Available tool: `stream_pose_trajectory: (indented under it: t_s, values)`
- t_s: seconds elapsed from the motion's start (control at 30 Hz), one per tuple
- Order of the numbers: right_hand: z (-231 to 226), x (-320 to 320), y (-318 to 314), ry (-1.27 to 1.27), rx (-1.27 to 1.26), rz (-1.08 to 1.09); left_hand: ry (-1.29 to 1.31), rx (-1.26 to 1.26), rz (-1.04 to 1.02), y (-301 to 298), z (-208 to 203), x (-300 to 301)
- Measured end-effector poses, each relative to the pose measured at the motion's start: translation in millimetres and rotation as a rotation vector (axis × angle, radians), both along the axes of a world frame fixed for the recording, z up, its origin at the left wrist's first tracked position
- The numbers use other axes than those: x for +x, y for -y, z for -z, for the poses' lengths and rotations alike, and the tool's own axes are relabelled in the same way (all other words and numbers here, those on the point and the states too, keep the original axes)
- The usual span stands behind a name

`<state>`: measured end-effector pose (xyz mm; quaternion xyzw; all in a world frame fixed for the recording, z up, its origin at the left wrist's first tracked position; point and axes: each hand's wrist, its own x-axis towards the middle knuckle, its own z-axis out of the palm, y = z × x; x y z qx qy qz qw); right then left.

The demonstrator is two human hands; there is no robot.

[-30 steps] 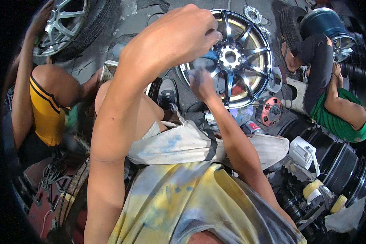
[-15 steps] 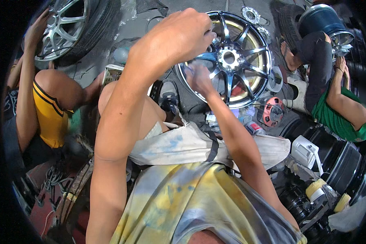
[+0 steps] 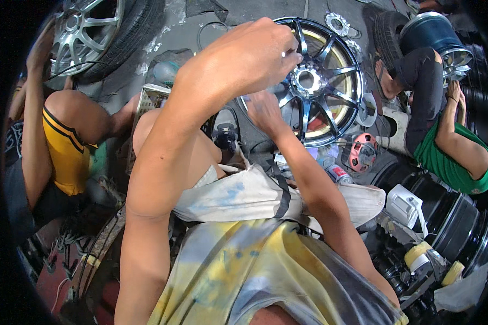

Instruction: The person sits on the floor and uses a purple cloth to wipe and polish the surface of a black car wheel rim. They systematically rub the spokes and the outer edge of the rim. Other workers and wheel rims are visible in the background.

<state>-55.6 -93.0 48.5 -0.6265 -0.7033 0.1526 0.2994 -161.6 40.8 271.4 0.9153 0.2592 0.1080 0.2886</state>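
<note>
A dark chrome multi-spoke wheel rim with a gold-toned inner barrel lies in front of me. My left hand is over its upper left spokes, fingers bent and closed, fingertips close to the hub. A tiny white bit shows between those fingers, too small to name. Lower down, my right hand is at the rim's left edge, partly smeared by motion. Its fingertips are blurred, so what it holds, if anything, does not show.
A co-worker in yellow shorts sits at left beside a silver wheel with a tyre. Another, in a green shirt, handles a dark blue rim at right. A red round tool, a bottle and stacked black rims lie nearby.
My left hand has shifted slightly right and down, nearer the hub. My right hand has moved a little down and stays blurred. The wheel sits slightly lower in view.
</note>
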Motion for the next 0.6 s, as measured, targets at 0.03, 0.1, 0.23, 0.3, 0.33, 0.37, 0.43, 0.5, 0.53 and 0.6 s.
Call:
stream_pose_trajectory:
  t_s: [0.03, 0.1, 0.23, 0.3, 0.33, 0.37, 0.43, 0.5, 0.53, 0.6]
  values:
    - [-8, 2, 7, 0.035, -0.119, -0.030, 0.011, 0.004, 0.001, -2, 6, -4]
    - [-32, 3, 46, 0.117, -0.368, -0.077, 0.015, 0.017, -0.048, -7, 10, -13]
    - [-12, -12, 38, 0.023, -0.209, 0.054, -0.032, 0.046, -0.087, -8, 12, -6]
    - [19, -13, 11, -0.073, 0.153, 0.115, -0.026, 0.019, -0.030, -7, 11, 3]
    - [11, -15, -1, -0.104, 0.109, 0.126, -0.013, -0.012, 0.002, -5, 10, 5]
    - [6, -18, -7, -0.135, 0.066, 0.137, -0.001, -0.043, 0.035, -3, 10, 8]
    - [4, -26, 15, -0.100, 0.032, 0.225, 0.002, -0.018, 0.028, -7, 18, 5]
    - [-18, -20, 42, -0.067, -0.479, 0.246, -0.028, 0.003, -0.006, -12, 22, 5]
    - [-19, -20, 47, -0.092, -0.380, 0.252, -0.067, 0.004, -0.033, -12, 21, 7]
    - [0, -22, 25, -0.062, -0.240, 0.271, -0.125, 0.045, -0.054, -10, 23, 15]
